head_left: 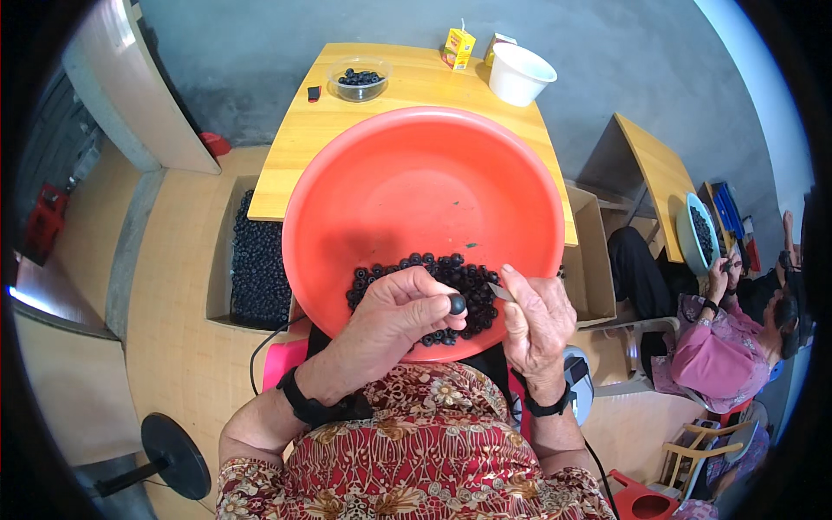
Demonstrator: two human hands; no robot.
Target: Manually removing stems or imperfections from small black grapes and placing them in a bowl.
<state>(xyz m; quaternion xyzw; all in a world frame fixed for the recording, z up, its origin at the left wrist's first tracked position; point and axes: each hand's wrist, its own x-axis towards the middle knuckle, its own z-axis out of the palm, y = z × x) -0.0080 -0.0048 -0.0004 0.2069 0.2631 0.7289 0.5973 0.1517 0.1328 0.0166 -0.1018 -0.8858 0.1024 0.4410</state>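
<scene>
Between the thumb and fingertips of my left hand (400,305) is a small black round part (457,303), held over the near side of a big red basin (425,199). My right hand (539,322) pinches a small pointed metal blade (501,292), its tip toward the black part but apart from it. Below both hands, many black round parts (416,262) lie heaped in the basin; several show a hole in the middle. A few dark scraps (471,245) lie on the basin's bottom.
The basin rests on a yellow wooden table (299,165) with a clear bowl (360,80), a yellow drink carton (458,48) and a white tub (521,74). A carton of black parts (258,260) stands at left, another cardboard box (589,260) at right. A person in pink (724,347) sits at right.
</scene>
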